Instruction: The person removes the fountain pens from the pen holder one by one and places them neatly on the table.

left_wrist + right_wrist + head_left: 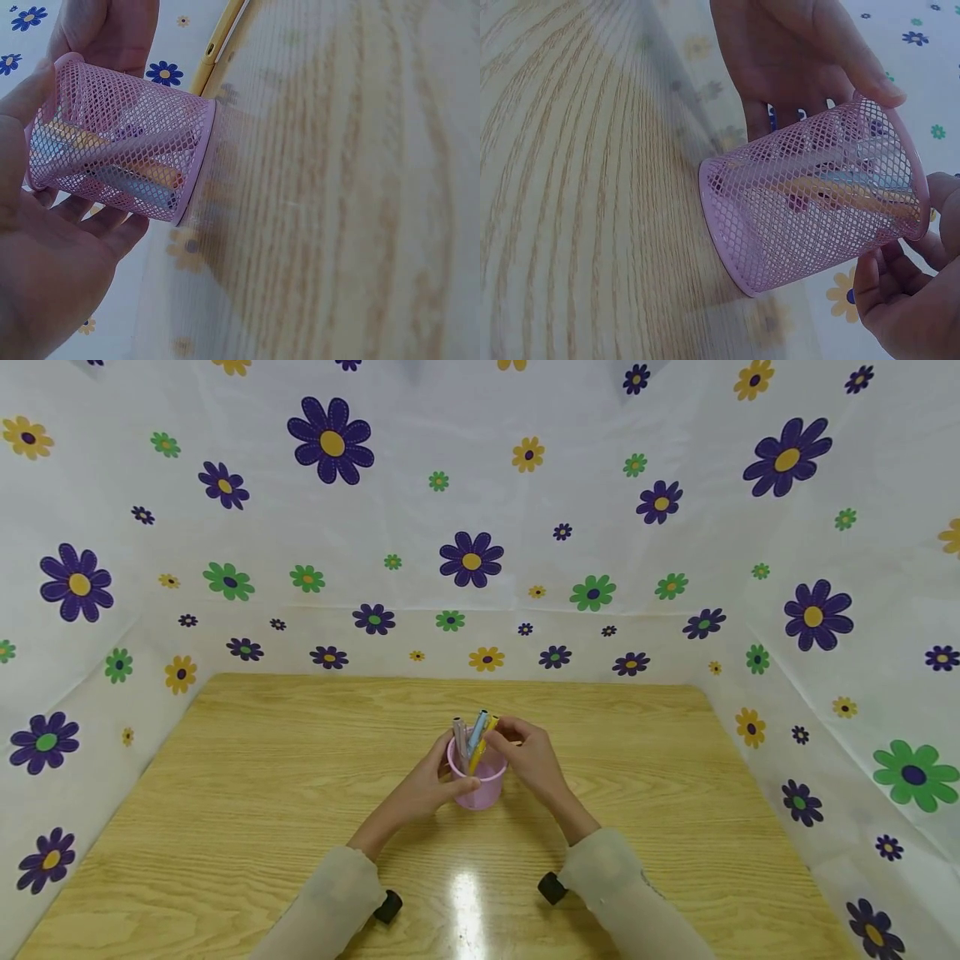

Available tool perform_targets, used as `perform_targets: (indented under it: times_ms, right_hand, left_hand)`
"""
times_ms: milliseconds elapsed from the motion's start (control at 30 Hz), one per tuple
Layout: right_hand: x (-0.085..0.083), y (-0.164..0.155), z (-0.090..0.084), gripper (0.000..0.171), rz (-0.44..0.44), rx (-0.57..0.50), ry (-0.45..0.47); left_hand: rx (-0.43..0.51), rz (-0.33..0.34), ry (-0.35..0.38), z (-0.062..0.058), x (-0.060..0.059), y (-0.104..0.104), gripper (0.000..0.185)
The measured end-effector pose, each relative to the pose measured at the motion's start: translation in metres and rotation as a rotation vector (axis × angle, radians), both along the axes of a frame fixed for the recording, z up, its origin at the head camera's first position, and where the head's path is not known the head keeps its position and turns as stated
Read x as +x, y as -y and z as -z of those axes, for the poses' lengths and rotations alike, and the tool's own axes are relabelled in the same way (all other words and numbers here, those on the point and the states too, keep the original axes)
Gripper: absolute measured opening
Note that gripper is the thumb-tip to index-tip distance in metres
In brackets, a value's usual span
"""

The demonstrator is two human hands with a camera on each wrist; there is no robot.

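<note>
The left hand (422, 788), curled round the pink cup (486, 792), should steady it upright while the right hand (531, 757), pinching the yellow pen (478, 755), moves gently.

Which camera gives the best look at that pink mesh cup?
The right wrist view: the cup looks largest there, its side visible from base to rim. The left wrist view shows it smaller, also side-on; the head view shows it small, from above, pens inside.
</note>
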State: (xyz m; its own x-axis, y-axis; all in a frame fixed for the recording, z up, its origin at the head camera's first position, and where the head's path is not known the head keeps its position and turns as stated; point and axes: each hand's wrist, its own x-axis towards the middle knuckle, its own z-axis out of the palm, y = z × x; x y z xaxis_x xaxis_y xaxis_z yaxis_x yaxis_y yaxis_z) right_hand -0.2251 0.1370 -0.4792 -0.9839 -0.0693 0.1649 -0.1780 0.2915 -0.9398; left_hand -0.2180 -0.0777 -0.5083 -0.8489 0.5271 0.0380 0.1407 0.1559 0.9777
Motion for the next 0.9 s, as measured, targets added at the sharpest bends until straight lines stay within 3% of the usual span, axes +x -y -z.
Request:
perform_targets:
  times_ms: [567, 900]
  right_hand:
    - [0.003, 0.001, -0.002, 0.020, 0.030, -0.013, -0.028]
    - [0.004, -0.008, -0.014, 0.025, 0.059, -0.050, -0.005]
  left_hand:
    - [0.006, 0.013, 0.001, -0.001, 0.000, 0.000, 0.092]
    - [0.026, 0.028, -0.011, -0.002, 0.001, -0.001, 0.088]
